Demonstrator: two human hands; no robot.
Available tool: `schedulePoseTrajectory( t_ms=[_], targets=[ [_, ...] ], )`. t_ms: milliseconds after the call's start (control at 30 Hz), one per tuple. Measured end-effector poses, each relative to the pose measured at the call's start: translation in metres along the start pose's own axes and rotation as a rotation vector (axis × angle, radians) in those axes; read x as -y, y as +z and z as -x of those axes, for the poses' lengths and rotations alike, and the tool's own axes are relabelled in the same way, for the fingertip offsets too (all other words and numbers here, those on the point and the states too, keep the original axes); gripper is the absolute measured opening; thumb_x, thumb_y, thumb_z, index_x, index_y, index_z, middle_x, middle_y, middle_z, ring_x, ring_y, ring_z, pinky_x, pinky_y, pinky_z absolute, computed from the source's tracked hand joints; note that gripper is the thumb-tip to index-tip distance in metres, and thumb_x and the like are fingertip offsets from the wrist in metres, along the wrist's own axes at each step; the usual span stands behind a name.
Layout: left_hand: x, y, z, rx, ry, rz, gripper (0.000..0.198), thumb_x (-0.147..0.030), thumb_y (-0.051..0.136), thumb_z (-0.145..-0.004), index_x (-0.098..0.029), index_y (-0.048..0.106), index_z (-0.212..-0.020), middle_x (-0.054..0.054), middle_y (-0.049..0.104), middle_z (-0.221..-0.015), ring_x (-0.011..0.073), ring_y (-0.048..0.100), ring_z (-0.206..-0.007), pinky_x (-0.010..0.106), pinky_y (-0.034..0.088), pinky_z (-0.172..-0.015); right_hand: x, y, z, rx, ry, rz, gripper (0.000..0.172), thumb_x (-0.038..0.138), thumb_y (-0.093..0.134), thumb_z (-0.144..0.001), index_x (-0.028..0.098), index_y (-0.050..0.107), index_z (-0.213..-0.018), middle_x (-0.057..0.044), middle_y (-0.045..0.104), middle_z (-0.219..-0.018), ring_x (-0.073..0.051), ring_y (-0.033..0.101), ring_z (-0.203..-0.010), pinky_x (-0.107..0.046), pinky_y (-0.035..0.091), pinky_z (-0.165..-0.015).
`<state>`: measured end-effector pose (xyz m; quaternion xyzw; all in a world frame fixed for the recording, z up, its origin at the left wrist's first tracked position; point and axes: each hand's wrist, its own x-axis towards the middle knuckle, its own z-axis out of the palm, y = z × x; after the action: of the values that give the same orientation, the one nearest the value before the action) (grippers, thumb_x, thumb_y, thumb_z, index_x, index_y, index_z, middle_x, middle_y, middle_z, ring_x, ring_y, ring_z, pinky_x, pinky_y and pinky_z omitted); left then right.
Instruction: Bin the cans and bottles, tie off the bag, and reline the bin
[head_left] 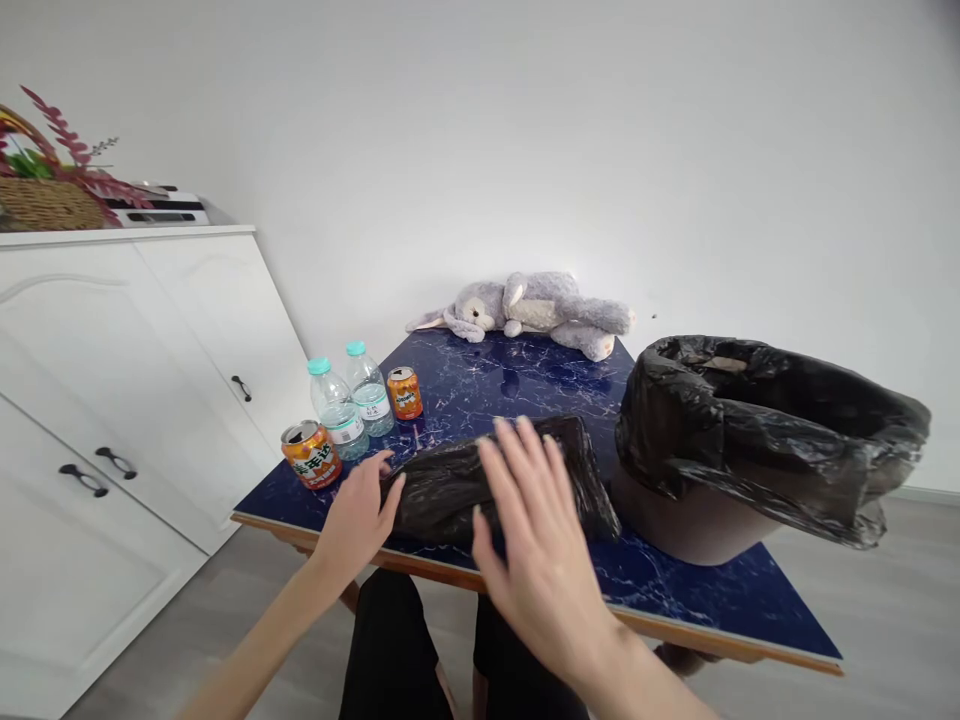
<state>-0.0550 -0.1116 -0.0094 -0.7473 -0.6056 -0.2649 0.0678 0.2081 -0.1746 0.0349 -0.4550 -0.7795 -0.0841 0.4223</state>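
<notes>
Well left of the left grip stands a white cabinet (127,330), bearing a wicker basket (49,205) of reddish sprigs and, right of that, a white-and-black device (169,213). Just left of the left grip, on the blue marbled tabletop (465,385), an orange can (311,457) stands upright with its top opened. Beyond the left grip are two clear bottles, the left bottle (335,400) and the right bottle (369,392), side by side, upright, both with turquoise caps and white labels. A second orange can (405,394), also upright and opened, stands just right of them.

The left grip (358,515) is released, thumb and fingers parted at the left end of a folded black plastic bag (444,490). The bag lies flat along the near edge of the tabletop, reaching from the left grip to just past the right grip. Well beyond both, a grey plush rabbit (536,305) lies on its side, head to the left.

The right grip (536,530) is released too, palm down with fingers outstretched over the bag; whether it touches cannot be told. Right of it stands a brownish bin (697,520), its black liner (750,430) folded over the rim.
</notes>
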Motion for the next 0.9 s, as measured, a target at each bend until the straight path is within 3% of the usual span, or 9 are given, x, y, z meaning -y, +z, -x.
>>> schedulePoseTrajectory(
  t_ms=[67,167,233,333,467,667,800,900],
  targets=[
    [-0.016,-0.002,0.007,-0.068,0.202,-0.017,0.041,-0.035,0.039,-0.109,-0.018,0.049,-0.146,0.017,0.060,-0.150,0.0333,0.053,-0.145,0.052,0.043,-0.118,0.009,0.014,0.004,0.152,-0.057,0.010,0.061,0.024,0.040,-0.109,0.016,0.027,-0.168,-0.010,0.027,-0.175,-0.034,0.009,-0.164,-0.065,0.020,-0.131],
    [-0.030,0.000,0.016,0.106,0.504,-0.041,0.050,-0.028,0.039,-0.111,-0.022,0.039,-0.161,0.008,0.043,-0.168,0.0284,0.029,-0.161,0.052,0.026,-0.131,-0.008,0.055,0.007,0.342,0.019,0.044,0.059,0.043,0.036,-0.113,0.011,0.042,-0.162,-0.016,0.032,-0.172,-0.039,0.014,-0.163,-0.068,0.016,-0.130],
    [-0.024,0.008,0.015,0.230,0.554,-0.089,0.058,-0.035,0.042,-0.111,-0.022,0.031,-0.167,0.007,0.039,-0.171,0.0297,0.026,-0.162,0.054,0.024,-0.132,-0.032,0.082,0.007,0.439,0.106,0.072,0.064,0.050,0.034,-0.112,0.012,0.044,-0.162,-0.019,0.031,-0.171,-0.043,0.015,-0.162,-0.072,0.012,-0.128],
    [0.000,0.022,0.004,0.311,0.475,-0.115,0.061,-0.045,0.040,-0.112,-0.024,0.028,-0.168,0.008,0.038,-0.171,0.0322,0.029,-0.160,0.058,0.026,-0.131,-0.069,0.105,0.005,0.551,0.177,0.061,0.068,0.058,0.028,-0.112,0.017,0.042,-0.164,-0.017,0.029,-0.173,-0.041,0.014,-0.162,-0.071,0.006,-0.128],
    [0.032,0.030,-0.006,0.365,0.407,-0.095,0.060,-0.049,0.038,-0.112,-0.027,0.030,-0.168,0.007,0.037,-0.171,0.0310,0.030,-0.160,0.059,0.025,-0.131,-0.111,0.109,0.001,0.589,0.258,0.045,0.072,0.062,0.022,-0.111,0.018,0.040,-0.165,-0.016,0.026,-0.174,-0.037,0.020,-0.162,-0.063,0.011,-0.130],
    [0.059,0.013,0.012,0.364,0.360,-0.075,0.063,-0.050,0.042,-0.111,-0.031,0.026,-0.169,0.005,0.036,-0.172,0.0311,0.033,-0.159,0.058,0.026,-0.130,-0.152,0.107,0.001,0.587,0.272,0.036,0.067,0.055,0.024,-0.112,0.015,0.042,-0.163,-0.014,0.030,-0.173,-0.030,0.024,-0.162,-0.049,0.016,-0.132],
    [0.077,-0.006,0.030,0.338,0.473,-0.037,0.075,-0.054,0.063,-0.101,-0.033,0.034,-0.166,0.007,0.047,-0.166,0.0333,0.044,-0.152,0.052,0.038,-0.124,-0.150,0.101,0.003,0.559,0.259,0.024,0.065,0.049,0.024,-0.113,0.011,0.048,-0.159,-0.014,0.038,-0.170,-0.028,0.030,-0.160,-0.047,0.020,-0.132],
    [0.078,-0.024,0.042,0.248,0.540,0.011,0.046,-0.030,0.062,-0.103,-0.033,0.058,-0.149,0.004,0.068,-0.145,0.0272,0.060,-0.134,0.044,0.047,-0.114,-0.121,0.083,0.012,0.501,0.276,0.032,0.064,0.049,0.026,-0.112,0.011,0.054,-0.155,-0.017,0.048,-0.163,-0.032,0.036,-0.157,-0.054,0.024,-0.129]
  ],
)
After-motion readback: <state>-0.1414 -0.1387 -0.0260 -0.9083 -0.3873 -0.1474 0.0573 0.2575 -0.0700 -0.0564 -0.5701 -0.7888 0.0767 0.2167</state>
